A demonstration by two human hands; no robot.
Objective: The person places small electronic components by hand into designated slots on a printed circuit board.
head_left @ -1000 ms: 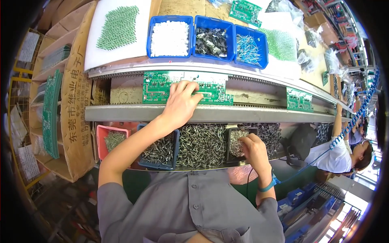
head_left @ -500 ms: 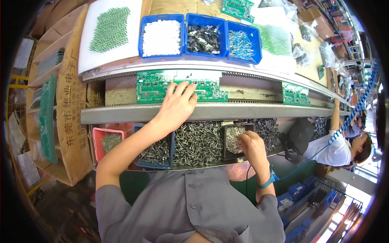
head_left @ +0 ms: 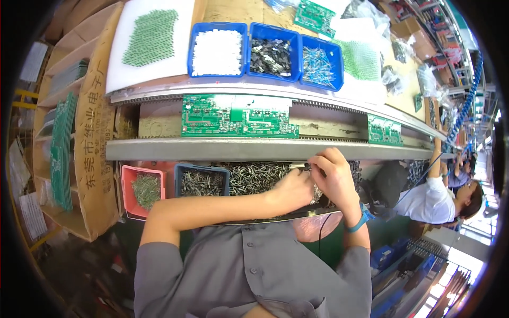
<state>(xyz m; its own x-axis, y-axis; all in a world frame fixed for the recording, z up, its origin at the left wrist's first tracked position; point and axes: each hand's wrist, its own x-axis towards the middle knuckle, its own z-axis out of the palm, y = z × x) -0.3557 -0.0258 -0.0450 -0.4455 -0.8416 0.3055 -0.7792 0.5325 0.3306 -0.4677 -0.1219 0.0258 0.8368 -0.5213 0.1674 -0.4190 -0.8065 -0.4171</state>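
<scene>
My left hand [head_left: 293,188] is closed at the small tray of silver parts [head_left: 317,196], with its fingertips down by the parts. Close beside it, my right hand [head_left: 335,174] hovers over the same tray, thumb and fingers pinched together. Whatever either hand holds is too small or hidden to name. Both hands cover most of the tray. Left of them lies a heap of metal-legged components [head_left: 253,176], partly behind my left forearm. Beyond the front rail, a green circuit board [head_left: 212,119] sits in the track with no hand on it.
A pink bin [head_left: 126,185] and a dark blue bin [head_left: 227,185] stand at the near left. Behind the track are blue bins [head_left: 218,78] of parts. A second board [head_left: 384,131] sits farther right, near a co-worker [head_left: 437,196]. A metal rail [head_left: 222,150] runs across.
My left hand has left the circuit board and come down right to the tray of silver parts. My right hand has lifted slightly out of that tray, toward the rail.
</scene>
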